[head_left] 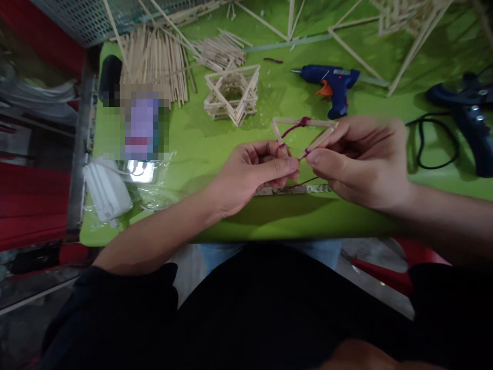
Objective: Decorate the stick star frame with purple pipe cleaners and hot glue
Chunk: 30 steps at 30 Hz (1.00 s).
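Observation:
Both my hands hold up a small wooden stick triangle (287,121) above the near part of the green table. Dark purple string (295,128) is tied round its sticks and runs between them; a loose length passes below my fingers. My left hand (258,167) pinches the triangle's near left corner between thumb and fingers. My right hand (360,159) grips its right side, thumb and forefinger closed near a knot on the stick. The corner inside my left fingers is partly hidden.
A blue glue gun (331,82) lies beyond my right hand. A stacked stick star (232,95), bundles of sticks (154,64) and larger stick frames (358,54) are behind. At left sits a white power bank (108,190); at right, a dark tool (472,113) with a cord.

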Tool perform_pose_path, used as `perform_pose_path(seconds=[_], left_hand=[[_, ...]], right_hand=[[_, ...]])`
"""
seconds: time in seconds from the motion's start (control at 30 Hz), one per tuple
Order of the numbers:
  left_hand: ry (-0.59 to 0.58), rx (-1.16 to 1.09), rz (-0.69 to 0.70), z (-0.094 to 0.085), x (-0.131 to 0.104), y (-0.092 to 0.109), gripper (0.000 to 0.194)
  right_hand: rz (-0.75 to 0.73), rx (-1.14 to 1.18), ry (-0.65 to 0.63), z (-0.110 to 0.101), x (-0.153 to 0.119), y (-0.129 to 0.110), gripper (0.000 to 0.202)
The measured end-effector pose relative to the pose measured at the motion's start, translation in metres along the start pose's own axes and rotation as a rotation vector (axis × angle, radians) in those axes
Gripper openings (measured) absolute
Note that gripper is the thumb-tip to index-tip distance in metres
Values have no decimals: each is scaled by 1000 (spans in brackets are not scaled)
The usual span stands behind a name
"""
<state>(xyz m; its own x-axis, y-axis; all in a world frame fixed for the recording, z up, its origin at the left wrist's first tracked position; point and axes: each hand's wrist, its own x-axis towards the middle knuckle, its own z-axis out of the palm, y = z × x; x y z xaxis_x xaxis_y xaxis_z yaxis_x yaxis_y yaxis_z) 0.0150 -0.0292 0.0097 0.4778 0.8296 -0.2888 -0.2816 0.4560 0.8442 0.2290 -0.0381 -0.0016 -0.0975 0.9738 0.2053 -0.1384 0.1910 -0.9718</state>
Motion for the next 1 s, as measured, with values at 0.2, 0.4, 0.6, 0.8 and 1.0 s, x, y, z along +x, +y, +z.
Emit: perform_pose_path(seconds=[0.2, 0.4, 0.6, 0.8, 1.0], left_hand=[[16, -43, -23, 4, 0, 1, 38], [-48, 4, -73, -1, -1, 2, 47], [-8, 44, 13, 1, -2, 3, 50], [52, 124, 152, 5, -7, 0, 43], [210, 355, 311, 10, -18, -4, 34]], right_hand=[[-32, -10, 24, 0, -1, 3, 18], [15, 4, 22, -1, 1, 5, 27], [1, -7, 35, -3, 3, 12, 25], [-6, -42, 78, -2, -1, 18, 18], [0, -60, 88, -1, -5, 19, 19]])
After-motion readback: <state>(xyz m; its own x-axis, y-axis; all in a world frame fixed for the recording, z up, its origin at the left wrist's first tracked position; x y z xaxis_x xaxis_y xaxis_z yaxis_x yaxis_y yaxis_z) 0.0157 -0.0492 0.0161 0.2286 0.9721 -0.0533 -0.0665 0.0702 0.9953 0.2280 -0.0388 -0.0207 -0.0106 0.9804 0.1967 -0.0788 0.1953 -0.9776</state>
